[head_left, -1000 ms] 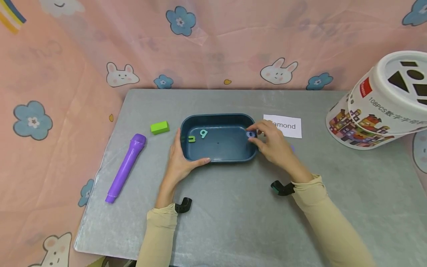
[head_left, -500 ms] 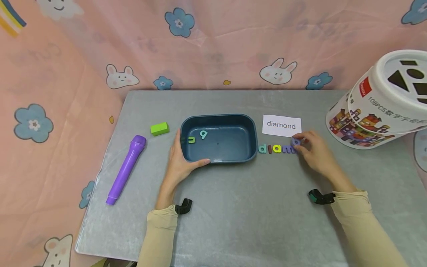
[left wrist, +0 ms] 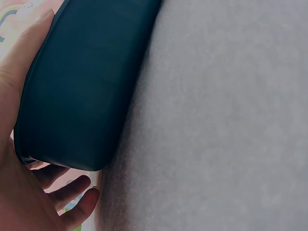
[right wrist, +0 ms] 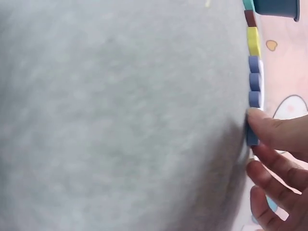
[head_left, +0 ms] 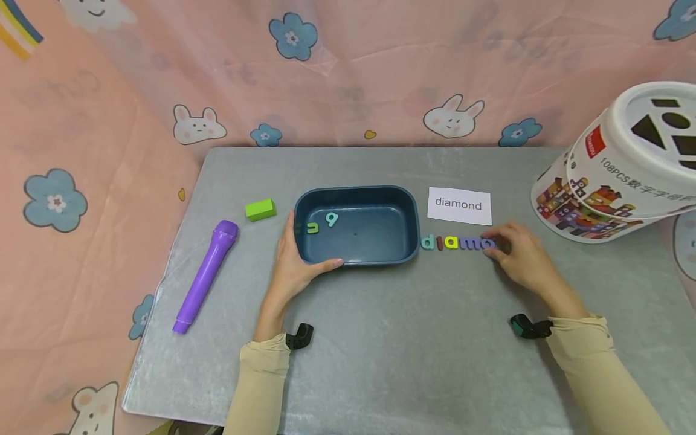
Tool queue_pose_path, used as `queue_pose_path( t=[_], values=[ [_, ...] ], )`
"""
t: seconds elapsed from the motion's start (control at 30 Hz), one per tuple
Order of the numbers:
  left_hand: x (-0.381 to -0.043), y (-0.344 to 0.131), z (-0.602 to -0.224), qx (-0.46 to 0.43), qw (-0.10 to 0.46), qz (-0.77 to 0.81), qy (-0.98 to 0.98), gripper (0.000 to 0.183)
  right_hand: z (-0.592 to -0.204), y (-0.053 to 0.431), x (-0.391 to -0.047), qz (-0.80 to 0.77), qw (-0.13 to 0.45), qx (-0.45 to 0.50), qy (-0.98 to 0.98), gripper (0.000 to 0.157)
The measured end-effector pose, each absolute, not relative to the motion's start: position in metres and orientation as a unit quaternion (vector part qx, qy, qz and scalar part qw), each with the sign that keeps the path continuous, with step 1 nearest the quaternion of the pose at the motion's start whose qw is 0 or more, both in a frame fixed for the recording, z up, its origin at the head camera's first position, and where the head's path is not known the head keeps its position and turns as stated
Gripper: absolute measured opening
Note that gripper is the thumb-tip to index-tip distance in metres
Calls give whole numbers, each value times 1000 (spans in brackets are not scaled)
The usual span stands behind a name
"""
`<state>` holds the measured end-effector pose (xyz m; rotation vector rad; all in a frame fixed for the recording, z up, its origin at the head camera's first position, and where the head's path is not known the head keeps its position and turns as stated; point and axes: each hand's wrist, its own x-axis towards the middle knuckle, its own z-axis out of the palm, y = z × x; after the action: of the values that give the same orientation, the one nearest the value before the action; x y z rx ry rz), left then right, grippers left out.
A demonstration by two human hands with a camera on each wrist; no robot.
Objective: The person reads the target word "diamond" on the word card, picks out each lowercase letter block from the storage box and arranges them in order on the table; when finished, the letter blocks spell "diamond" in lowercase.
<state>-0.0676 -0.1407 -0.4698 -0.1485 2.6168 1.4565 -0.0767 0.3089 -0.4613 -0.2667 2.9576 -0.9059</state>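
Letter o (right wrist: 252, 136) lies just beside the m (right wrist: 255, 81) on the worktop (head_left: 391, 344), pinched in my right hand (head_left: 521, 254); my left hand (head_left: 292, 263) grips the tray (head_left: 370, 241). A clumsy release could knock either letter askew.

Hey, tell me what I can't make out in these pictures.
Head view: the right side of the white tub, cut off by the picture's edge; the red label's lettering, too small to read surely.
Left wrist: the inside of the blue tray, hidden by its own wall.
Right wrist: the face of the purple o, edge-on, partly covered by the right hand.
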Motion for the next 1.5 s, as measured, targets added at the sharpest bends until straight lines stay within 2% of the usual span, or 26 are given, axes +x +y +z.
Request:
queue_pose_path(
  t=[0.13,0.37,0.6,0.83,1.07,1.3,1.5],
  values=[
    [-67,-140,-470,-50,74,482,871,142,-454,302,-76,-286,19,-99,953,37],
    [-67,-140,-470,-51,72,489,868,142,-438,255,-79,-320,-52,-158,933,39],
    [-68,-139,-470,-48,71,485,870,142,-427,195,-84,-339,-40,-224,913,41],
    [-68,-139,-471,-47,73,485,870,142,-424,140,-96,-338,27,-268,902,51],
    [-69,-141,-470,-42,69,495,865,142,-437,96,-109,-324,121,-282,895,66],
    [-69,-143,-470,-34,68,495,866,140,-446,66,-124,-351,187,-285,872,63],
    [-68,-142,-469,-30,68,487,870,140,-452,50,-137,-333,209,-314,864,58]
  ],
)
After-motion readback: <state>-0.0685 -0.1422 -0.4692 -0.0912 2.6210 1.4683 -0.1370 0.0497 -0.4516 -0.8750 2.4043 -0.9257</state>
